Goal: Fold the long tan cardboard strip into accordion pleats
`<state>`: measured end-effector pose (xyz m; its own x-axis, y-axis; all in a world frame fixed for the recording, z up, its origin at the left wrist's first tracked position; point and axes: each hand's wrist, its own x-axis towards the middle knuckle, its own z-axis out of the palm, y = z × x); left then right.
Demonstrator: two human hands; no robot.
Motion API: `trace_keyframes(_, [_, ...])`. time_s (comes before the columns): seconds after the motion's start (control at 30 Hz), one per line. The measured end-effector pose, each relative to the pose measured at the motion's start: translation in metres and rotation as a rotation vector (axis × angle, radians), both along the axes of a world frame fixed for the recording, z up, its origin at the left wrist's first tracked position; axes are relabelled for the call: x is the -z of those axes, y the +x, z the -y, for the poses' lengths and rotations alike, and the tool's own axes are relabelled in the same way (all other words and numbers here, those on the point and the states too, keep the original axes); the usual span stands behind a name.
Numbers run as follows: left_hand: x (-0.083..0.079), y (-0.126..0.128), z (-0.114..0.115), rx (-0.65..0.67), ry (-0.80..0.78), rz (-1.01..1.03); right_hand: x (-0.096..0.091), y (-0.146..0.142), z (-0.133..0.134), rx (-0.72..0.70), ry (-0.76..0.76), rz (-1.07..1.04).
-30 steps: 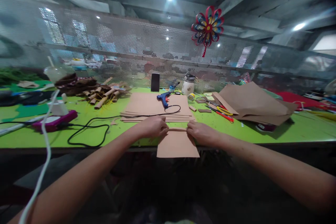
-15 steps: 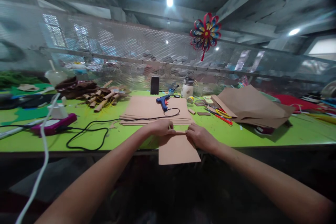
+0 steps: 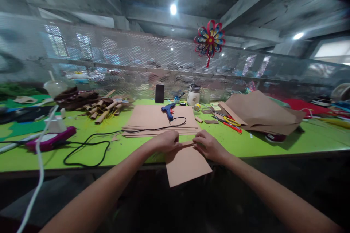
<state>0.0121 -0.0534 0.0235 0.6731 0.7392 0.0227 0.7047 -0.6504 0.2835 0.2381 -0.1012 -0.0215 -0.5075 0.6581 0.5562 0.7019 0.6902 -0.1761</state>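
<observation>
A small brown paper sheet [image 3: 187, 165] hangs over the front edge of the green table [image 3: 246, 143], its far edge rolled up. My left hand [image 3: 166, 141] pinches the left end of that rolled edge, fingers closed. My right hand [image 3: 207, 145] pinches the right end, also closed. The two hands nearly touch over the roll. Just beyond them lies a stack of brown sheets [image 3: 153, 118] with a blue glue gun [image 3: 168, 110] on top.
The glue gun's black cable [image 3: 87, 145] loops leftward to a pink power strip [image 3: 50, 141]. Rolled paper tubes [image 3: 105, 107] lie at back left. Crumpled brown paper [image 3: 262, 113], scissors [image 3: 231, 123], a white jar [image 3: 193, 96] and a black box [image 3: 159, 93] sit behind. A paper pinwheel [image 3: 209, 39] hangs on the mesh fence.
My hands have drawn closer together along the rolled edge. The sheet has slid toward me and tilted, hanging further off the table. The camera has tipped upward slightly.
</observation>
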Motion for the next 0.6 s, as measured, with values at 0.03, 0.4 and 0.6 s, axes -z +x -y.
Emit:
trace_keyframes(0.03, [-0.001,-0.002,0.001,-0.013,0.003,0.022,-0.001,0.0,0.0,-0.011,-0.008,-0.043])
trace_keyframes(0.4, [-0.011,-0.012,-0.03,0.107,-0.138,0.361,-0.043,-0.012,-0.031,-0.07,-0.533,-0.269])
trace_keyframes(0.6, [-0.014,-0.019,-0.044,0.113,-0.345,0.381,-0.035,-0.023,-0.05,-0.091,-0.618,-0.503])
